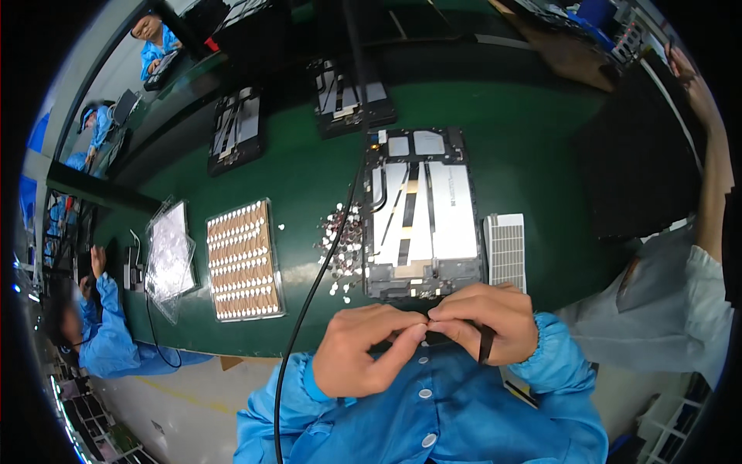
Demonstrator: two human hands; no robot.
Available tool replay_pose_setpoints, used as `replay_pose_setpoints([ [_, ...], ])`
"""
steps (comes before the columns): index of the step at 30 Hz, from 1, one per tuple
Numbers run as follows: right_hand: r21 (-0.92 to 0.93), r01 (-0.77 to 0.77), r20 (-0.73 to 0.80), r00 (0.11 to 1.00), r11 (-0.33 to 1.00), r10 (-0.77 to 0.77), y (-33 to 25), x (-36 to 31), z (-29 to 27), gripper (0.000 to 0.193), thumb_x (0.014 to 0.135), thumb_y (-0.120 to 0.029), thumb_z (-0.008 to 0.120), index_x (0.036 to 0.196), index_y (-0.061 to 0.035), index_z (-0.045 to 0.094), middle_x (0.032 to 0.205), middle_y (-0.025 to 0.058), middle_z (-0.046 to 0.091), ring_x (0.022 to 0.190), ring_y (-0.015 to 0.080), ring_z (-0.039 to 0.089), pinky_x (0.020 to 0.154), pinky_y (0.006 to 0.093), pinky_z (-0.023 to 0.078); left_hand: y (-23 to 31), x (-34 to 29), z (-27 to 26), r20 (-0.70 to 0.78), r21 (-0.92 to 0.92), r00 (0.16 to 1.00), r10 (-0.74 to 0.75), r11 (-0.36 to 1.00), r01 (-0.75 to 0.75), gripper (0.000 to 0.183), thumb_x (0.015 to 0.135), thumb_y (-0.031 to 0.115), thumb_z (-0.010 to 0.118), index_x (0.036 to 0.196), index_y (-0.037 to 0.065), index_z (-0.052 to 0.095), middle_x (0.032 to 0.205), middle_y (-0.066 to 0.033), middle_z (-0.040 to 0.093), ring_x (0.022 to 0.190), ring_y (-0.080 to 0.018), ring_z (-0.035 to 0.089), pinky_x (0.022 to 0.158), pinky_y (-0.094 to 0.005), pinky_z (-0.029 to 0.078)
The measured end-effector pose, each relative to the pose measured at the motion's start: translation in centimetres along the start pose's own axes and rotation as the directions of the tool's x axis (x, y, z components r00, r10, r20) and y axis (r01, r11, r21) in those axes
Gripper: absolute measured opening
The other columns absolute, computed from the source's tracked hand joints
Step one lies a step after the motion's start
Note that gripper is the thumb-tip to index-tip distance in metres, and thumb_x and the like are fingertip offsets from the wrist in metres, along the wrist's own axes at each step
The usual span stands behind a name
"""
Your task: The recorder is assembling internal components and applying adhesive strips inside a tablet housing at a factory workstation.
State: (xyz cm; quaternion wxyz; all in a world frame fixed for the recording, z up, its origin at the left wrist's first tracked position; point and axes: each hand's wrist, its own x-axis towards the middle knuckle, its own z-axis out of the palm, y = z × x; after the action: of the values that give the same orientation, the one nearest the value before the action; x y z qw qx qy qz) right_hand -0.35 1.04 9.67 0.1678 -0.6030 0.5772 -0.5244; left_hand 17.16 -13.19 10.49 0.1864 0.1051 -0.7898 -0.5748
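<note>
Close to the table's front edge, my left hand [365,348] and my right hand [488,319] meet fingertip to fingertip. Both are closed in a pinch, and whatever lies between the tips is too small to make out. A narrow dark strip [485,345] shows at my right palm; its kind is unclear. Just beyond my hands lies an opened tablet [452,209], its silver batteries, dark flat cables and circuit boards exposed. Left of the tablet is a heap of small round white and dark pieces [340,236].
A clear tray [246,259] holds rows of small white-tipped brown parts. Clear plastic trays [170,251] lie farther left. A white gridded label sheet [506,251] is right of the tablet. Two more opened tablets [236,127] [352,97] lie beyond. A black cable [309,301] crosses the view. Other people work nearby.
</note>
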Motion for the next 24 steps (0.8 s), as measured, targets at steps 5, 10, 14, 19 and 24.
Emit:
replay_pose_setpoints([
  [5,-0.259,0.256,0.146,0.964,0.931,-0.224,1.6,2.2,-4.8,0.031,0.081,0.000,0.075,0.112,-0.0026,0.070,0.099,0.0124,0.072,0.073,0.0277,0.072,0.060,0.0323,0.058,1.6,5.2,-0.5,0.079,-0.073,0.992,-0.102,0.992,0.108,0.010,0.088,0.005,0.071,0.095,-0.002,0.073,0.076,-0.0117,0.072,0.064,-0.0195,0.069,0.059,-0.0305,0.053],
  [10,-0.102,-0.314,-0.016,0.949,0.944,0.314,6.2,6.3,-8.5,0.026,0.085,-0.009,0.077,0.107,0.0023,0.068,0.092,0.0129,0.072,0.076,0.0214,0.071,0.065,0.0290,0.055,-1.5,12.9,-0.3,-0.095,0.425,0.985,0.147,0.901,-0.094,0.010,0.086,0.005,0.071,0.091,-0.003,0.073,0.077,-0.0136,0.071,0.066,-0.0216,0.069,0.063,-0.0306,0.054],
  [14,-0.028,-0.443,-0.208,0.879,0.896,0.428,12.7,9.9,-8.7,0.032,0.085,-0.018,0.078,0.104,0.0053,0.066,0.087,0.0153,0.071,0.073,0.0208,0.069,0.066,0.0320,0.055,-6.0,17.3,0.8,-0.109,0.517,0.970,0.217,0.846,-0.131,0.009,0.086,0.006,0.071,0.091,-0.001,0.072,0.076,-0.0119,0.069,0.063,-0.0230,0.067,0.061,-0.0316,0.052],
  [19,-0.198,-0.481,-0.040,0.875,0.854,0.483,14.0,12.4,-10.3,0.028,0.082,-0.017,0.077,0.094,0.0065,0.068,0.079,0.0167,0.072,0.073,0.0250,0.071,0.067,0.0350,0.056,-7.8,18.9,1.1,0.005,0.658,0.952,0.307,0.716,-0.235,0.007,0.085,0.004,0.072,0.091,0.001,0.072,0.071,-0.0081,0.065,0.058,-0.0225,0.061,0.059,-0.0328,0.047],
  [24,-0.181,-0.462,0.072,0.874,0.868,0.480,14.9,13.0,-10.8,0.026,0.084,-0.016,0.079,0.094,0.0052,0.068,0.079,0.0105,0.069,0.072,0.0143,0.064,0.067,0.0297,0.052,-7.7,19.4,1.0,0.093,0.622,0.945,0.315,0.723,-0.302,0.008,0.082,0.003,0.072,0.090,0.002,0.071,0.068,-0.0068,0.061,0.055,-0.0222,0.057,0.057,-0.0345,0.044],
])
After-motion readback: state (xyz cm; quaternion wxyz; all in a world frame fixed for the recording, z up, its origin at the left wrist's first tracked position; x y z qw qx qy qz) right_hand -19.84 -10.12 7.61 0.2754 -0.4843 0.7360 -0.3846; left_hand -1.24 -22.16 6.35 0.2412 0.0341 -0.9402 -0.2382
